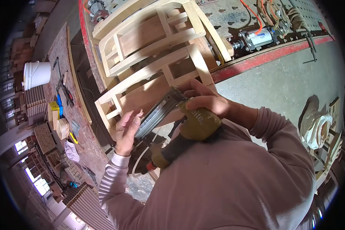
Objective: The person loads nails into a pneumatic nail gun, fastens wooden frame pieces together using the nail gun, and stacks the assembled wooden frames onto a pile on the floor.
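Note:
A pneumatic nail gun point(199, 124) lies tilted across the front of my body, with its long metal magazine point(157, 115) pointing to the lower left. My right hand point(207, 101) is closed around the nose end of the gun, thumb on its olive housing. Beside the magazine's far end is my left hand point(127, 132), its fingers partly extended and apart; I cannot make out anything in them. Just beyond the gun lies a pale wooden frame point(142, 90) with crossbars, and a similar second frame point(153, 48) rests behind it.
A red-edged metal bench point(253, 63) carries a pneumatic cylinder point(258, 39) with orange hoses, and a clamp point(310, 46) hangs at its edge. On the left, a worn wooden table point(84, 126) holds pliers point(67, 94), wood blocks point(62, 128) and a yellow knife point(73, 138). A white bucket point(37, 73) stands at its far side.

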Motion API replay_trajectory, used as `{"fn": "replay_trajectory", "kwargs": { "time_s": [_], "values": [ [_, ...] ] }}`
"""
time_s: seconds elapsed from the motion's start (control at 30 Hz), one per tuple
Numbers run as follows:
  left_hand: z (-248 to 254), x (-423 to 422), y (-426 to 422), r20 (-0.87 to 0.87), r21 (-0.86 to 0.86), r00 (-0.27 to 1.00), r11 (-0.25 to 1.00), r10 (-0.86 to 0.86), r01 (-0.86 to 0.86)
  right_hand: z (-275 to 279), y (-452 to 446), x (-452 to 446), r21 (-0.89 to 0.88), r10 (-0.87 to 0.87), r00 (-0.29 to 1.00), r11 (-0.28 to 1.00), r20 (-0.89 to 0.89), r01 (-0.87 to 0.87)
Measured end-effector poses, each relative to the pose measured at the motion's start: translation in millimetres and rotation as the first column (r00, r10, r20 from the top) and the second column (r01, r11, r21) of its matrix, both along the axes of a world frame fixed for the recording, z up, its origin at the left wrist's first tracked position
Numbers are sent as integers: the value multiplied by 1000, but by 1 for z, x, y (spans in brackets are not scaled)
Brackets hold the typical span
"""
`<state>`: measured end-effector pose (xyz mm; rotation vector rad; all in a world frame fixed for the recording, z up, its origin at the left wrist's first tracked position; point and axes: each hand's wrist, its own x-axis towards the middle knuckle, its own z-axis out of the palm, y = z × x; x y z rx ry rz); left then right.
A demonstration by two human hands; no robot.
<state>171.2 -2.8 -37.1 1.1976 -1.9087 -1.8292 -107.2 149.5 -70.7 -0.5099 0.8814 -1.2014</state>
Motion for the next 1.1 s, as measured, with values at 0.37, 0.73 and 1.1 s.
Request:
{"fn": "replay_trajectory", "kwargs": {
  "time_s": [0.37,0.73,1.1],
  "values": [
    [86,-78,24,622,-521,642,376,-449,767,13,-36,27,261,-280,957,932,74,252],
    [59,-213,-41,567,-20,687,827,-454,562,-111,-1,-50,-146,-259,182,869,-948,473],
    [67,-304,-46,660,36,487,671,-572,740,-154,2,-15,-179,-244,111,895,-963,409]
  ]
}}
